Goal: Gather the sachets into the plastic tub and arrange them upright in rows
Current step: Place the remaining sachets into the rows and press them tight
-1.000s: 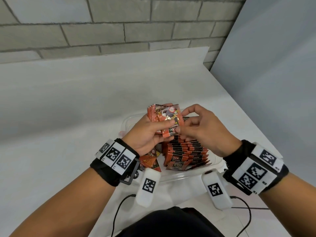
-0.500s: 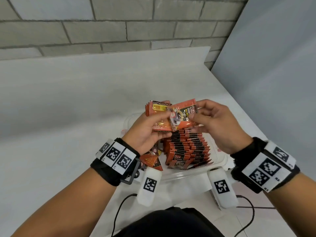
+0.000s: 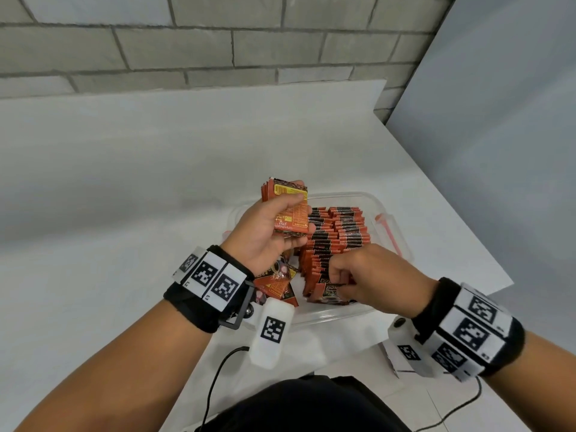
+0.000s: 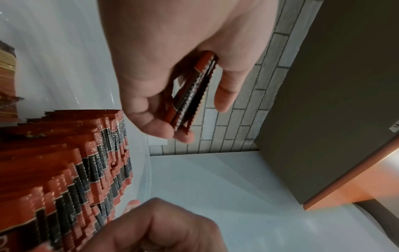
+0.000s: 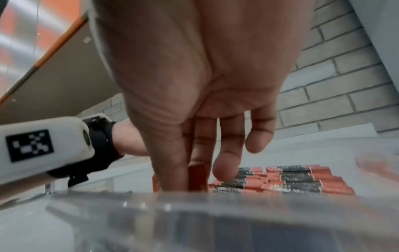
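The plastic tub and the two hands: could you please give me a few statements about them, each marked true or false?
1. The left hand grips a small stack of sachets above the plastic tub. True.
2. The right hand rests on the table outside the tub. False: it reaches into the tub at the near end of the standing rows, fingers at the front sachets.
3. The sachets on the tub's right side stand upright in rows. True.
4. The tub's left side is tidily filled with upright rows too. False: loose sachets lie jumbled there, below the left wrist.
5. The held stack consists of blue sachets. False: they are orange-red, with a yellow panel facing the head camera.
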Motion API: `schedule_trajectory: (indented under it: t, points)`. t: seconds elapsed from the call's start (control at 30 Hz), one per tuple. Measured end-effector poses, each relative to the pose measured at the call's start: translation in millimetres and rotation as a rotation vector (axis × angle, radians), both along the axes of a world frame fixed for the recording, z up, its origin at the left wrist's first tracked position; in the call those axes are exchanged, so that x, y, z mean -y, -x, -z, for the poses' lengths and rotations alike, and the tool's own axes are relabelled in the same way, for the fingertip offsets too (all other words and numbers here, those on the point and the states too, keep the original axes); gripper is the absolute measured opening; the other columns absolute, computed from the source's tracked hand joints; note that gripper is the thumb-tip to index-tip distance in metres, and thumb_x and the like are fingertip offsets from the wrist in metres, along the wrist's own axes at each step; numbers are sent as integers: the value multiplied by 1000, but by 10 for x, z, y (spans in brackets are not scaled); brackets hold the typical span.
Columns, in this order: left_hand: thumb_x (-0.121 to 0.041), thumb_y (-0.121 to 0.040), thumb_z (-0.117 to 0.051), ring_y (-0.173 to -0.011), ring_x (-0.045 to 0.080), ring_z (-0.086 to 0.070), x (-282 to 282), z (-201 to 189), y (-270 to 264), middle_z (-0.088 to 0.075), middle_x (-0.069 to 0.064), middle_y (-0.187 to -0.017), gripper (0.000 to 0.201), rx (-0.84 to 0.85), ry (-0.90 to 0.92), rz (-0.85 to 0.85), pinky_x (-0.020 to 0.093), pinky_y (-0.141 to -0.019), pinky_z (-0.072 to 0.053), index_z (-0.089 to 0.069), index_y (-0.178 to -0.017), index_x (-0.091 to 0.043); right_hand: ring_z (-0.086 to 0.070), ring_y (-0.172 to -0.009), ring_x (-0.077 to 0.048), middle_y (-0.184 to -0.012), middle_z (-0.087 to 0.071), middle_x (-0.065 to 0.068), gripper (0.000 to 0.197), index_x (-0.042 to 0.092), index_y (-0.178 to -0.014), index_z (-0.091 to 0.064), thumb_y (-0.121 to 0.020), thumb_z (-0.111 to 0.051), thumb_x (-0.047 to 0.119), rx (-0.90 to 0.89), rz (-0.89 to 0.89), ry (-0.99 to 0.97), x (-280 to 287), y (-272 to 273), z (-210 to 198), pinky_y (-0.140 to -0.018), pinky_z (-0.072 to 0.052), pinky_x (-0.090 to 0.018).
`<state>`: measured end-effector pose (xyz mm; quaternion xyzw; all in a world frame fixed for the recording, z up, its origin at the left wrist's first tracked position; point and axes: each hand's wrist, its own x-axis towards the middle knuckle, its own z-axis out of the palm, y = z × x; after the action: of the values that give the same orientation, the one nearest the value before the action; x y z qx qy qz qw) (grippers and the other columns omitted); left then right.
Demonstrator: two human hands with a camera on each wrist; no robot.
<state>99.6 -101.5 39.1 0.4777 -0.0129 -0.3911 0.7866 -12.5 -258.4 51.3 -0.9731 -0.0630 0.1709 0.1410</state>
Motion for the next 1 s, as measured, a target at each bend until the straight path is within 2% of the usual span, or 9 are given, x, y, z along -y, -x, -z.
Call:
schedule_trajectory:
  t: [0.17, 0.37, 0.47, 0.53, 0.7, 0.73, 0.83, 0.87, 1.0]
  points:
    - [-20, -90, -56, -67, 22, -64, -5, -19, 17, -65, 9, -87, 13, 2, -10, 4, 33, -62, -46, -61, -99, -12, -50, -73, -11, -77, -56, 12, 18, 27, -74, -50, -81, -64, 19, 51, -52, 148, -14, -21, 129, -69, -33, -27]
    - [-20, -87, -59, -66, 22, -65, -27, -19, 22, -65, 10, -89, 16, -11, -13, -1, 34, -64, -46, -60, -100, -11, -58, -72, -16, -76, -65, 7, 10, 22, -75, -62, -80, -63, 13, 31, -92, 205, -23, -40, 195, -71, -29, -26]
    - [-25, -75, -63, -67, 23, -64, -33, -19, 20, -65, 11, -89, 29, -3, -11, 8, 33, -63, -46, -59, -101, -11, -59, -77, -14, -82, -66, 9, 7, 23, -80, -64, -82, -62, 17, -4, -118, 221, -26, -70, 173, -75, -29, -25]
    - [-25, -74, -63, -67, 23, -64, -30, -22, 19, -65, 10, -89, 32, -4, -11, 5, 32, -62, -47, -59, -103, -11, -56, -78, -11, -85, -66, 10, 2, 23, -83, -64, -83, -63, 22, -31, -129, 229, -28, -84, 162, -76, -28, -24]
    - [-21, -89, -57, -66, 23, -65, -29, -29, 14, -65, 11, -87, 15, -24, -6, -1, 32, -60, -47, -59, -100, -11, -53, -72, -10, -81, -65, 8, 6, 21, -78, -61, -81, -67, 22, -36, -97, 181, -1, -78, 159, -71, -32, -25]
    - [-21, -88, -57, -66, 23, -65, -28, -32, 12, -65, 11, -87, 17, -26, -4, -3, 32, -59, -47, -59, -101, -11, -53, -73, -11, -81, -65, 7, 7, 20, -79, -61, -81, -68, 23, -36, -97, 172, 5, -77, 156, -69, -30, -25]
    - [-25, -79, -60, -67, 24, -65, -21, -40, 21, -66, 12, -89, 40, -29, 3, -2, 31, -58, -49, -57, -115, -10, -52, -74, -10, -84, -64, 7, 14, 21, -82, -61, -80, -71, 31, -43, -96, 148, 28, -81, 134, -67, -25, -24]
    - [-24, -82, -58, -66, 25, -66, -19, -38, 22, -66, 13, -89, 40, -35, 10, 0, 31, -58, -49, -56, -120, -10, -53, -74, -10, -84, -64, 7, 17, 22, -81, -60, -79, -72, 34, -46, -89, 127, 42, -85, 121, -66, -26, -23]
    - [-14, -94, -42, -69, 27, -68, -38, -20, 25, -69, 14, -89, 32, -54, 22, 42, 32, -60, -52, -55, -124, -8, -57, -71, -8, -78, -61, 10, 22, 26, -79, -59, -78, -74, 42, -51, 25, -31, 123, -65, 34, -62, -40, -19]
